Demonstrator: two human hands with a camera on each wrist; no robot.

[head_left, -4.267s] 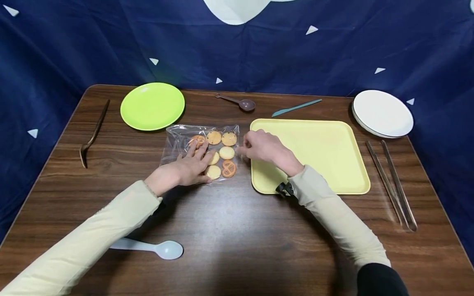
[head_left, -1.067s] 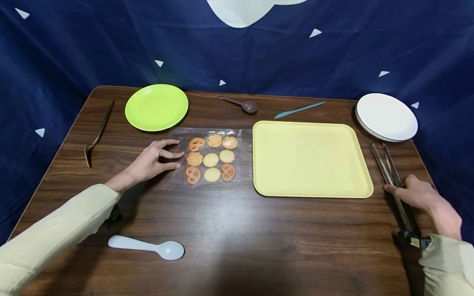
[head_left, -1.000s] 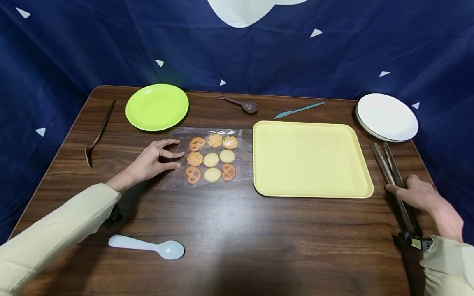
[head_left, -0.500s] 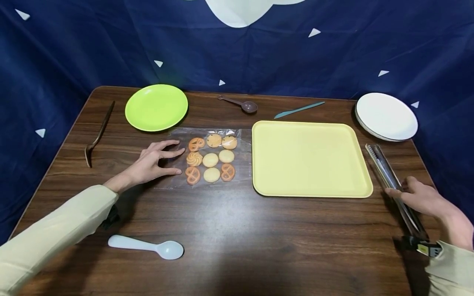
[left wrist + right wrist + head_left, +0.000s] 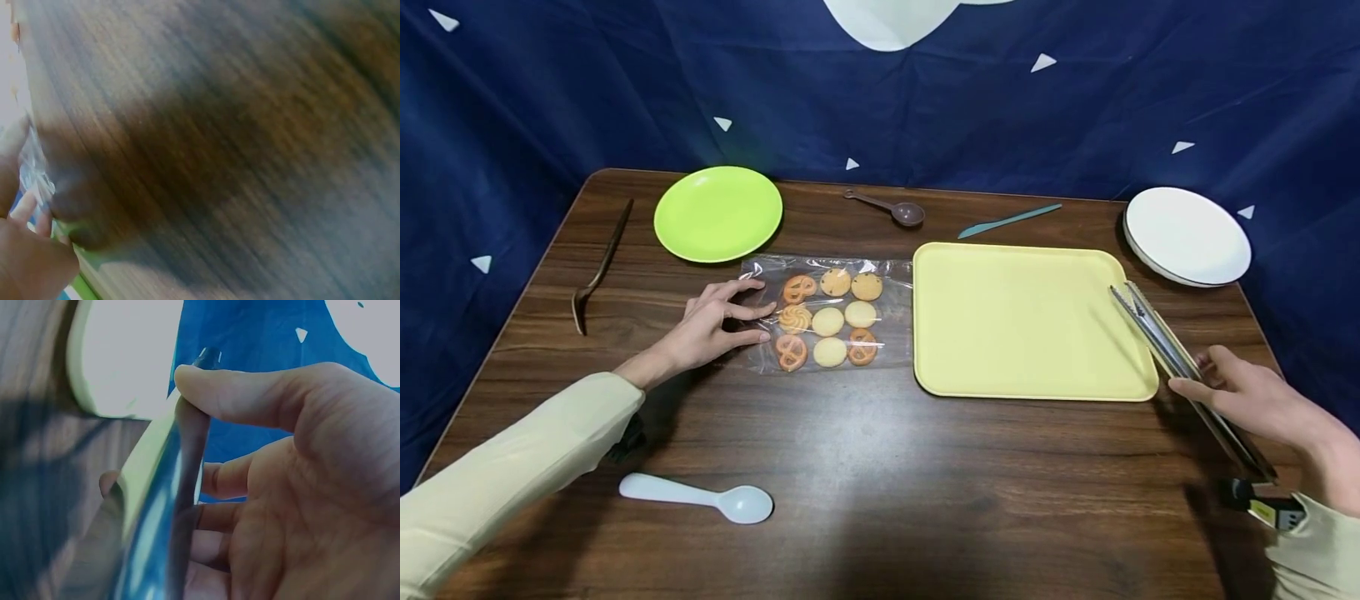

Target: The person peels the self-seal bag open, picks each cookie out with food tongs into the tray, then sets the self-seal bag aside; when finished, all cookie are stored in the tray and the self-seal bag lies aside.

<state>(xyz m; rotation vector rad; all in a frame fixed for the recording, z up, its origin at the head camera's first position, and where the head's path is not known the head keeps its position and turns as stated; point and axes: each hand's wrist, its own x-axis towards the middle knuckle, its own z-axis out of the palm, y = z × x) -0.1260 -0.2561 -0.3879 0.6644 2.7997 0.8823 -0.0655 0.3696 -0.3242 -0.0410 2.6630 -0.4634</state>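
A clear plastic bag of cookies lies left of the pale yellow tray; round, swirled and pretzel-shaped cookies show through it. At the bag's left edge, my left hand holds the plastic between thumb and fingers. Creased film of the bag shows between those fingers in the left wrist view. My right hand grips metal tongs, raised and tilted, with their tips over the tray's right side. In the right wrist view, thumb and fingers wrap round the tongs from both sides.
A green plate stands at the back left, near a dark fork. A brown measuring spoon and blue knife lie along the back. White plates sit back right; a pale blue spoon lies in front.
My right hand has gone from the bag to the tongs, then lifted them left over the tray's edge. My left hand has drawn back to the bag's left edge, whose film has since shifted.
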